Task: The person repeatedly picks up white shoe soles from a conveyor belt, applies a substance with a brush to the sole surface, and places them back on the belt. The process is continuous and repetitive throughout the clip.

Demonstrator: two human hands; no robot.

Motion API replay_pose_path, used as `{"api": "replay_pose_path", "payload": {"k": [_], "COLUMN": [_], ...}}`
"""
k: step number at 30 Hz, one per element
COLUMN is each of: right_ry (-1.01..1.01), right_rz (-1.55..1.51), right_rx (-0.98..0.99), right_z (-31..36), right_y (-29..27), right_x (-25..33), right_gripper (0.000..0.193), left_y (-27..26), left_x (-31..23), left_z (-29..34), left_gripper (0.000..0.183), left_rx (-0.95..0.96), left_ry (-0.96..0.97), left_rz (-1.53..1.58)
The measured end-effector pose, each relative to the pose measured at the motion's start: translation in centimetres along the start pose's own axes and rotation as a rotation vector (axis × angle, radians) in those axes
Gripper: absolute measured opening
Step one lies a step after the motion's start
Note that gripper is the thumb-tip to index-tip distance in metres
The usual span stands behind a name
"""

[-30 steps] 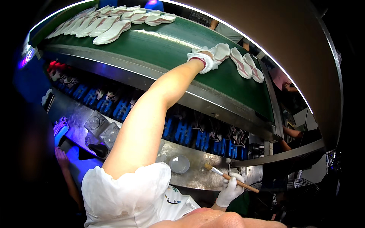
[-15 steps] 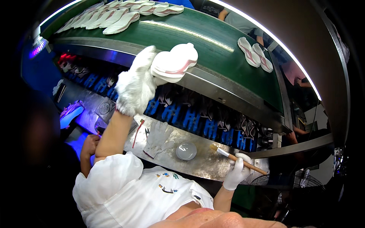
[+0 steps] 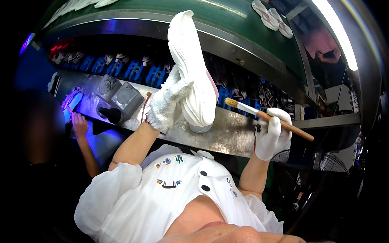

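A white shoe sole (image 3: 192, 69) with a pink stripe along its right side is gripped in my gloved left hand (image 3: 167, 103). It stands nearly upright in front of me, its ridged outer face partly toward me. Below its lower end, a small round bowl (image 3: 201, 129) on the metal bench is mostly covered by it. In my gloved right hand (image 3: 272, 137) is a paintbrush (image 3: 246, 107) with a wooden handle. The bristles point left at the sole, with a gap between them.
Behind the bench runs a green conveyor belt (image 3: 239, 30) with a metal rim, carrying a pair of soles (image 3: 272, 19) at right. Blue racks (image 3: 156, 76) with shoe parts sit beneath. Grey blocks (image 3: 127, 99) and a thin red tool (image 3: 145, 107) lie left. Another person's hand (image 3: 79, 123) works there.
My left hand has brought the sole from over the belt's edge down toward me and turned it upright. My right hand has lifted the brush higher. The view has shifted.
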State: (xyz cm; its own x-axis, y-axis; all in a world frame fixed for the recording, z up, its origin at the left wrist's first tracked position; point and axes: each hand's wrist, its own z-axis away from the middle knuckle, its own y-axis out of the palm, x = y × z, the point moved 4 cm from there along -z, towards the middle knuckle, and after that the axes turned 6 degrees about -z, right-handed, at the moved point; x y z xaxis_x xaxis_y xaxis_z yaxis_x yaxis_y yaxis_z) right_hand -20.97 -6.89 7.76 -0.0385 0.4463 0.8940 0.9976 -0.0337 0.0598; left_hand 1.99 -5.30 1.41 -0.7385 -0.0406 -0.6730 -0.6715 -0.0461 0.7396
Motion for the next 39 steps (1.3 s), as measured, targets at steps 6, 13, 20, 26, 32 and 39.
{"api": "replay_pose_path", "payload": {"k": [6, 13, 20, 26, 32, 39], "right_ry": [-0.058, -0.084, -0.138, -0.420, -0.457, -0.428], "right_rz": [0.113, 0.166, 0.182, 0.388, 0.446, 0.168], "right_rx": [0.208, 0.219, 0.270, 0.398, 0.452, 0.295], "right_z": [-0.2, -1.3, -1.9, -1.1, -0.5, 0.6], "right_y": [2.4, 3.9, 5.3, 6.1, 5.8, 3.6], "right_x": [0.1, 0.4, 0.4, 1.3, 3.1, 3.8], "right_gripper": [0.014, 0.013, 0.011, 0.012, 0.012, 0.010], "left_y": [0.4, 1.2, 1.1, 0.7, -0.7, -1.4], "left_x": [0.7, 0.9, 0.9, 0.3, -0.5, -2.4], "left_z": [0.9, 2.5, 3.0, 2.5, 1.8, 1.0], "left_gripper": [0.069, 0.072, 0.064, 0.066, 0.059, 0.061], "left_rx": [0.042, 0.117, -0.029, 0.021, -0.079, 0.071], "left_ry": [-0.016, -0.127, -0.091, -0.079, -0.032, 0.035], "left_rz": [-0.225, -0.219, -0.282, -0.196, -0.072, 0.254]}}
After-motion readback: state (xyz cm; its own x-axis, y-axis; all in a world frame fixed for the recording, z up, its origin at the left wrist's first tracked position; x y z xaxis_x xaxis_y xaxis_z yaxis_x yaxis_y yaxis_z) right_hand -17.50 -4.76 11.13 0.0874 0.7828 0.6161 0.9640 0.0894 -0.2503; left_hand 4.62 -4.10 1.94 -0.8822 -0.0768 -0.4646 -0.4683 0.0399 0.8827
